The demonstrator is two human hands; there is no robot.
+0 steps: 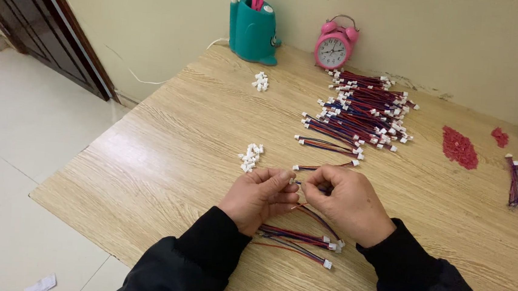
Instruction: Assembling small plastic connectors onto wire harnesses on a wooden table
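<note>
Short wire leads (298, 242) nearest on tabletop (167, 157); left hand (259, 198) pinched shut on small white connector (292, 180), right hand (346, 203) pinched shut on wire end (314, 186): probably mid-insertion, needing fine alignment next.

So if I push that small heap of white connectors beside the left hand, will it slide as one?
Probably not. The white connectors lie as loose separate pieces, so they would likely scatter. They look tiny and light, and the wooden table looks smooth, so they may skid easily.
</note>
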